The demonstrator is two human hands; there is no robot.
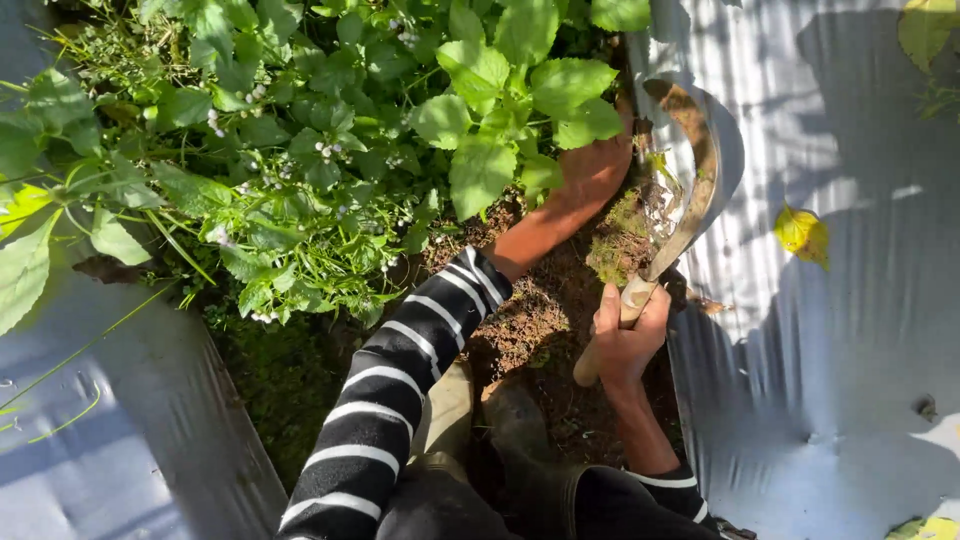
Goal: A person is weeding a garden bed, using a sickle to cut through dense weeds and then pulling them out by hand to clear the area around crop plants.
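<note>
My right hand (628, 338) grips the wooden handle of a curved sickle (692, 190), its rusty blade arching up over the soil beside the silver sheeting. My left hand (592, 168) reaches into the base of a clump of green weeds (490, 110); leaves cover its fingers, so I cannot see whether they close on stems. Both arms wear black sleeves with white stripes. Bare brown soil (545, 320) with a mossy patch lies between the hands.
Silver plastic mulch sheeting (850, 300) covers the ground to the right and also the lower left (120, 430). Dense leafy weeds with small white flowers (260, 150) fill the upper left. A yellow leaf (802, 234) lies on the sheeting. My boots (470, 420) stand in the furrow.
</note>
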